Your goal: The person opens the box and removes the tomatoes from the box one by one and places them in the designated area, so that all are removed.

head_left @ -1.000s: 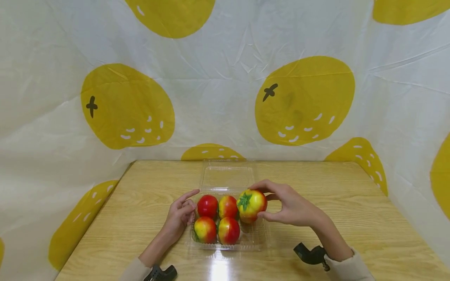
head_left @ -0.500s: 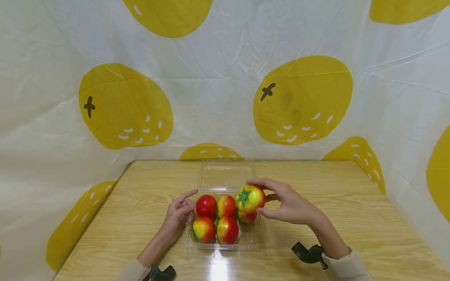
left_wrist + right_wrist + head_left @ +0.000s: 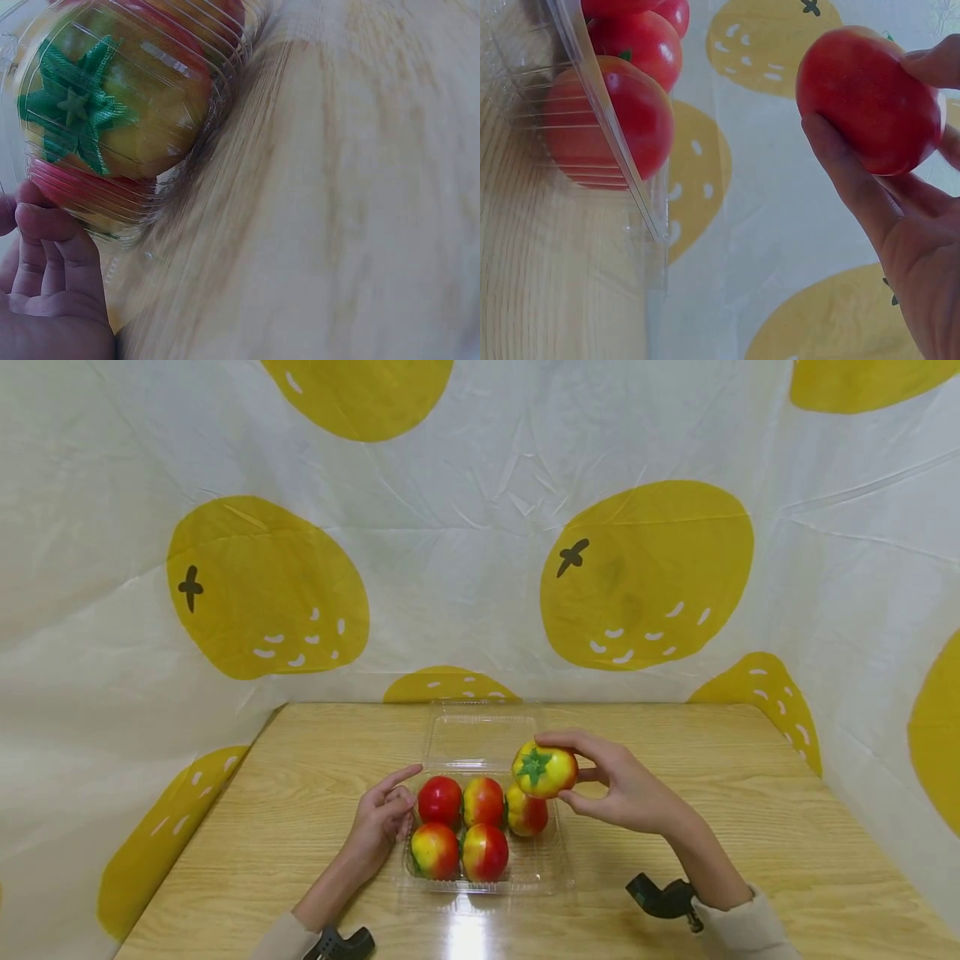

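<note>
Right hand [image 3: 626,789]: pinches a red-yellow fruit [image 3: 545,770] above the clear container [image 3: 534,864].
Left hand [image 3: 381,814]: at the container's left side; whether gripping, cannot tell.
Container: lid [image 3: 486,739] open, five fruits [image 3: 483,802] inside.
Table [image 3: 637,860]: pale grained wood, glare in front.
Room: white cloth backdrop [image 3: 457,585], yellow prints [image 3: 648,602].

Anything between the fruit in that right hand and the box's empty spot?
Yes, in the head view: the back right fruit lies between the held fruit and the empty spot. Passing over looks possible.

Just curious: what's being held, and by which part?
The right hand holds a fruit by its sides. The left hand is at the box; whether it grips is unclear.
</note>
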A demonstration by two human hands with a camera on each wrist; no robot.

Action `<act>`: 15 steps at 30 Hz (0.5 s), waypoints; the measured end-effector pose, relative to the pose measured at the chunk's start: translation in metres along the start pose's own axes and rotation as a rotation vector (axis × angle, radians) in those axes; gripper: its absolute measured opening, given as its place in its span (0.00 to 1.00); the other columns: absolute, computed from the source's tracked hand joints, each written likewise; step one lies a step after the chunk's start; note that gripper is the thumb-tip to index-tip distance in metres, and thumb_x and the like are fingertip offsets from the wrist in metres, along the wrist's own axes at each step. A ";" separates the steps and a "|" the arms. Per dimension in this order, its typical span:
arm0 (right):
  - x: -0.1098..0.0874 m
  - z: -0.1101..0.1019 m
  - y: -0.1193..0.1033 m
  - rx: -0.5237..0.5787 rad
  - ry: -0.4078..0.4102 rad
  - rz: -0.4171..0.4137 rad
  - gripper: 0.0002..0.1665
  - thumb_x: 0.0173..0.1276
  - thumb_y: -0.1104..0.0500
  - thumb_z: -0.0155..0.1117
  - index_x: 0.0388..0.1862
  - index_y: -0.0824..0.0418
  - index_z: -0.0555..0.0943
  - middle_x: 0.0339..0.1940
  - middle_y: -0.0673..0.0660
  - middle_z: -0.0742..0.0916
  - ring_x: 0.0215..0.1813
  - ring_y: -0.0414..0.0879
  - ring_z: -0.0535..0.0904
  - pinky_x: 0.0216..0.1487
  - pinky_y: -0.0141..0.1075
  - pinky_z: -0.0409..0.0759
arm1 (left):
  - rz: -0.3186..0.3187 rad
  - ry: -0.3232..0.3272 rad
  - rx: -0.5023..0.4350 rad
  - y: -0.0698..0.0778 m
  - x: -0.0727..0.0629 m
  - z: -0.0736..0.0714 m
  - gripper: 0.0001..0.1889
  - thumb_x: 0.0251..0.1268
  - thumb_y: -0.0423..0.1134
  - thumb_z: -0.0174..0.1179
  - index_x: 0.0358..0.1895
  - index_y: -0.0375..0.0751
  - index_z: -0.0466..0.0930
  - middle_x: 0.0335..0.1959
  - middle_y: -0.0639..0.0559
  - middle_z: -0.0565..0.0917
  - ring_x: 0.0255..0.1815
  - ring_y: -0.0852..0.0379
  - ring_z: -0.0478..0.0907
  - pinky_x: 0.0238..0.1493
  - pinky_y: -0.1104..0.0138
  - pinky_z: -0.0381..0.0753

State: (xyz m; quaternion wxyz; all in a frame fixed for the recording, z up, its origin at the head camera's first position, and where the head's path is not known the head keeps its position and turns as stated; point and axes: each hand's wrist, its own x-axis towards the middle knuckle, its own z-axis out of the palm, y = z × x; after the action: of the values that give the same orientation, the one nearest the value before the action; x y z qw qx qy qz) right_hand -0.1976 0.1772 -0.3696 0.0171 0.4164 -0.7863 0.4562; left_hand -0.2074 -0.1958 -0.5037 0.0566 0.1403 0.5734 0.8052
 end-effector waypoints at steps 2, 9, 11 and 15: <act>0.000 -0.002 0.000 0.004 0.007 -0.011 0.39 0.63 0.74 0.69 0.73 0.58 0.73 0.71 0.61 0.78 0.64 0.37 0.77 0.52 0.38 0.88 | -0.001 0.003 0.003 0.000 0.000 0.000 0.29 0.74 0.26 0.50 0.76 0.24 0.59 0.26 0.60 0.79 0.18 0.66 0.72 0.21 0.76 0.74; -0.002 -0.007 0.000 0.025 0.024 -0.028 0.39 0.63 0.76 0.67 0.73 0.61 0.72 0.70 0.64 0.78 0.63 0.36 0.78 0.53 0.37 0.88 | -0.011 0.002 -0.005 0.001 0.000 0.000 0.29 0.75 0.26 0.49 0.76 0.24 0.58 0.26 0.59 0.79 0.18 0.65 0.72 0.21 0.76 0.74; -0.003 -0.009 0.000 0.029 0.030 -0.029 0.39 0.63 0.77 0.67 0.73 0.61 0.72 0.69 0.64 0.78 0.63 0.36 0.78 0.53 0.36 0.88 | -0.012 0.002 -0.010 0.001 0.000 0.000 0.29 0.75 0.26 0.49 0.76 0.24 0.58 0.26 0.59 0.79 0.18 0.65 0.73 0.21 0.76 0.74; -0.004 -0.014 0.000 0.030 0.041 -0.032 0.39 0.63 0.76 0.68 0.73 0.62 0.71 0.69 0.65 0.78 0.64 0.36 0.78 0.53 0.36 0.88 | -0.011 0.001 -0.014 0.000 0.000 -0.001 0.29 0.75 0.25 0.49 0.76 0.23 0.58 0.26 0.59 0.79 0.18 0.65 0.73 0.21 0.76 0.74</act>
State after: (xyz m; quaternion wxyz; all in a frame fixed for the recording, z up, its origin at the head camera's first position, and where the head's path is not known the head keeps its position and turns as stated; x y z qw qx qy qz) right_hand -0.2002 0.1903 -0.3630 0.0343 0.4196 -0.7720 0.4761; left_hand -0.2079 -0.1964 -0.5034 0.0618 0.1362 0.5686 0.8089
